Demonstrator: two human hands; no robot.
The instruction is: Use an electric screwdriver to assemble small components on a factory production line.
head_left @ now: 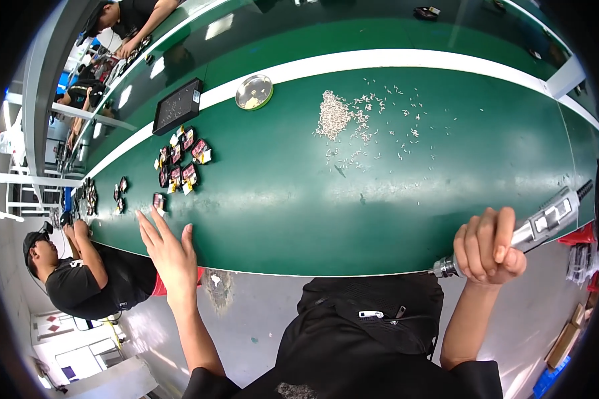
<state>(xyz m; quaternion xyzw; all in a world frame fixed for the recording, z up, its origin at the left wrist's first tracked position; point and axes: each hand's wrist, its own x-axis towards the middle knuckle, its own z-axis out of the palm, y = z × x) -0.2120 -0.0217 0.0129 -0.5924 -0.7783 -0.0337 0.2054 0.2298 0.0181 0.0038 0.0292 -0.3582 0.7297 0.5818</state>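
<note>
My right hand (488,246) is wrapped round a silver electric screwdriver (546,219). The tool lies slantwise at the table's near right edge, its bit end toward my lap and its cord end up to the right. My left hand (168,249) is open, fingers spread, over the near left edge of the table. Just beyond its fingertips lies a small black part with a reddish face (158,201); I cannot make out its exact kind. Several similar black parts (190,174) with yellow and white bits sit grouped farther off. A heap of small pale screw-like pieces (334,114) lies at the far middle, with loose ones scattered rightward.
The green tabletop (279,219) has a white strip along its far side. By that strip stand a round shallow tin (254,92) and a black tray (178,106) with small pieces. A co-worker (80,276) sits to my left; another person (130,26) works across at the far left.
</note>
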